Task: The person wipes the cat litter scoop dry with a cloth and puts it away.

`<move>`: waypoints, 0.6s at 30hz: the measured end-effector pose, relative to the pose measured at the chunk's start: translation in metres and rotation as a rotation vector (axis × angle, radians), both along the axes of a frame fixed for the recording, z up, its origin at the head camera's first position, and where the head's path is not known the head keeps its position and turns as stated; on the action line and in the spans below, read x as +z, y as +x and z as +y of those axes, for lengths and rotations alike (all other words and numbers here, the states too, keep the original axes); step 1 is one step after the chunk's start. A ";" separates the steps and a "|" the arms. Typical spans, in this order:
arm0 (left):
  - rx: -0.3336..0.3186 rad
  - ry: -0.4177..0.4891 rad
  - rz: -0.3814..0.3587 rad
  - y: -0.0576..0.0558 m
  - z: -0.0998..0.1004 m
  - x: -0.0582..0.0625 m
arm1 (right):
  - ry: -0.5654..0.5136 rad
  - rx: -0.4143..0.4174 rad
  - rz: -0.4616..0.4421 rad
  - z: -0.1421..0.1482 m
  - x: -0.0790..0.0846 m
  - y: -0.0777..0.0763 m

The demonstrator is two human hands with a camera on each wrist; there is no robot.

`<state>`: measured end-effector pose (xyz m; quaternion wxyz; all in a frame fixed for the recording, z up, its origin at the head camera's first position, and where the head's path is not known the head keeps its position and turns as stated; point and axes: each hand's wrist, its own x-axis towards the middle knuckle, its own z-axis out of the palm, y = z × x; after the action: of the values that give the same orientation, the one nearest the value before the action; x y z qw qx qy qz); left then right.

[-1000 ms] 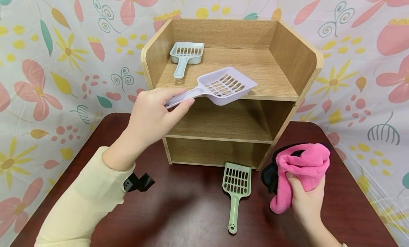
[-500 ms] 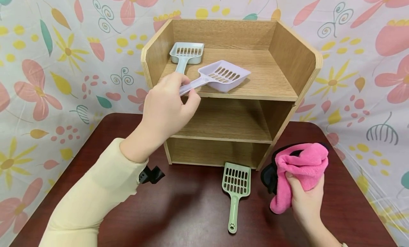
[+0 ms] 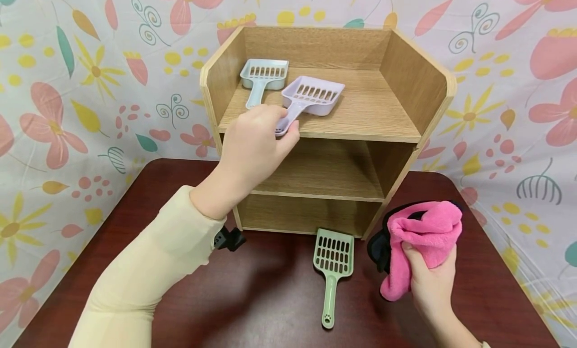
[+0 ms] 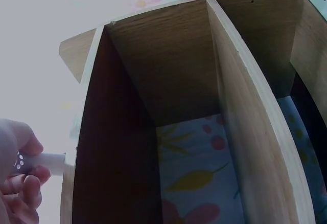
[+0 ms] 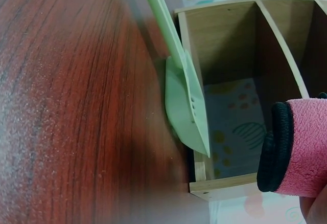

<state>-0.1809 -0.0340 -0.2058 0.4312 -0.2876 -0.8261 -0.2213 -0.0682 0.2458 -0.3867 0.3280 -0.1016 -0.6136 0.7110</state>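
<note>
My left hand [image 3: 254,147] pinches the handle end of a lavender litter scoop [image 3: 317,95], whose slotted pan is at the top shelf, just right of a pale blue litter scoop [image 3: 265,73]. In the left wrist view, the fingers [image 4: 28,183] hold the handle [image 4: 48,162] beside the shelf edge. My right hand [image 3: 430,283] grips a bunched pink plush cloth [image 3: 425,233] with black trim, low at the right of the shelf unit. On the table a green litter scoop [image 3: 333,255] lies with its pan at the foot of the unit and its handle toward me.
The wooden shelf unit [image 3: 324,195] has a top shelf with side walls and two lower compartments. It stands on a dark red-brown table [image 3: 189,288]. A flower-patterned curtain [image 3: 99,87] hangs behind and at both sides.
My left hand has moved right and slightly up, bringing the lavender scoop back and down to the top shelf beside the blue one. The right hand with the pink cloth has stayed nearly still.
</note>
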 end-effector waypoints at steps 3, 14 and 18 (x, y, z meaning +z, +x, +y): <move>0.022 -0.029 0.025 -0.002 0.005 0.002 | 0.003 0.000 0.000 0.000 0.000 0.000; 0.158 -0.053 0.053 -0.009 0.027 0.008 | -0.014 0.018 0.047 0.000 -0.002 0.000; 0.189 -0.056 0.056 -0.012 0.035 0.010 | -0.027 0.028 0.088 0.000 -0.003 0.001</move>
<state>-0.1932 0.0009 -0.1957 0.4650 -0.2264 -0.8430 -0.1483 -0.0675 0.2454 -0.3894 0.3433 -0.0662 -0.5903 0.7275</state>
